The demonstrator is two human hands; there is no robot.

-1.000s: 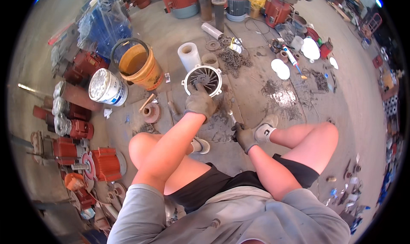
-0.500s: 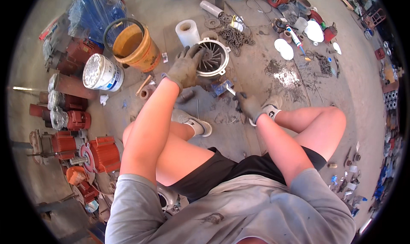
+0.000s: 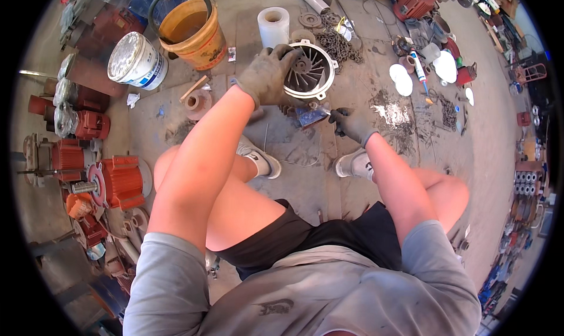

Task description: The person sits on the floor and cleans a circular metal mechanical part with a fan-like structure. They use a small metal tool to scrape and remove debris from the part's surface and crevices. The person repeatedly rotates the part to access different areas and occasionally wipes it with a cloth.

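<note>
on the concrete floor (image 3: 282,154), head view: person sits low, bare legs forward, grey shoes either side.

left hand (image 3: 267,74), gloved, is clamped over the near-left rim of a round metal fan housing (image 3: 311,71) with radial vanes. housing lies flat on the floor, just ahead of the feet, open face up.

right hand (image 3: 351,123), gloved too, is down at the floor just right of a small blue-grey scrap (image 3: 308,115). fingers curled, but cannot tell if they grip anything. it's near the housing, not touching it.

around it: white roll (image 3: 273,25) stands just behind the housing. pile of chain (image 3: 343,42) touches its right side. orange bucket (image 3: 191,30) and a white paint can (image 3: 135,59) on its side sit to the left. small rusty ring part (image 3: 197,102) near the left forearm. red motors (image 3: 111,180) stacked along the left edge. white discs (image 3: 402,80) and a white tube (image 3: 418,65) off to the right, well apart from both hands.
</note>
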